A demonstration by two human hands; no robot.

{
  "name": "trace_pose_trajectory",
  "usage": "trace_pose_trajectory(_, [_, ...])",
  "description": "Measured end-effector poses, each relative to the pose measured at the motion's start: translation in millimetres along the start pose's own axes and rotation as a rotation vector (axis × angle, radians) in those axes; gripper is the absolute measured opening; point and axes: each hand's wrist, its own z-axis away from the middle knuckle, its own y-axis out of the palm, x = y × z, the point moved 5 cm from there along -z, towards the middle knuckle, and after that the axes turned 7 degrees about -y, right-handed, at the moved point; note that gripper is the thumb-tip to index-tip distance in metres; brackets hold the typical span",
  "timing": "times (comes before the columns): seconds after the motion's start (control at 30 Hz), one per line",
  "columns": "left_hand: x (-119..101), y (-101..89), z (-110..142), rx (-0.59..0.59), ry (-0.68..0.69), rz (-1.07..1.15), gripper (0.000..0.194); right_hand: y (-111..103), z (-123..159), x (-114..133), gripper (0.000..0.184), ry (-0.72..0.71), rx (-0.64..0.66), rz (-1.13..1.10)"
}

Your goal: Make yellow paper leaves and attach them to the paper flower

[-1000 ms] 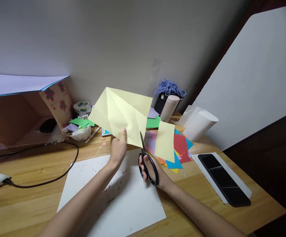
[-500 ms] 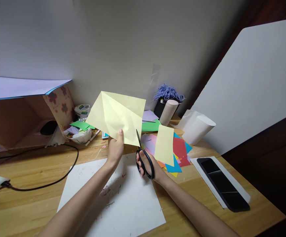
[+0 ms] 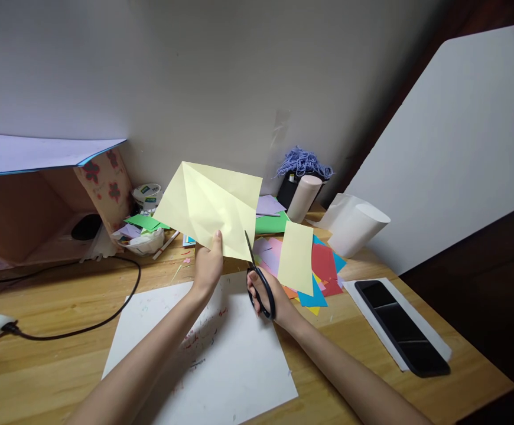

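My left hand [image 3: 208, 265] pinches the lower edge of a pale yellow sheet of paper [image 3: 219, 206], thumb on its front face. The sheet has crossing fold creases and is held up above the table. My right hand [image 3: 268, 295] grips black-handled scissors [image 3: 268, 292], fingers in the loops. The blades point upward at the sheet's lower right corner, one blade lying over the front of the paper. The other blade is hidden behind the sheet. Below both hands lies a large white sheet [image 3: 221, 366] with coloured marks on it.
Coloured paper pieces [image 3: 325, 262] lie right of my right hand, a pale yellow strip [image 3: 296, 257] on top. A phone [image 3: 401, 324] rests further right. Behind stand a paper roll [image 3: 358, 230] and a pink cylinder [image 3: 304, 198]. A cardboard box [image 3: 31, 206] and black cable [image 3: 119, 313] are left.
The scissor handles have drawn closer together as my right hand closes on them. My left hand and the yellow sheet stay nearly in place. The view has shifted slightly.
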Motion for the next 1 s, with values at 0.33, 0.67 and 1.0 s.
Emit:
trace_pose_trajectory(0.33, [-2, -0.4, 0, 0.010, 0.032, -0.015, 0.034, -1, 1, -1, 0.045, 0.006, -0.010, 0.025])
trace_pose_trajectory(0.67, [4, 3.6, 1, 0.042, -0.020, -0.030, 0.034, 1, 2, 0, 0.060, 0.084, 0.025, -0.109])
trace_pose_trajectory(1.0, [1, 9.0, 9, 0.082, -0.028, -0.046, 0.034, -3, 3, 1, 0.056, 0.079, -0.029, -0.118])
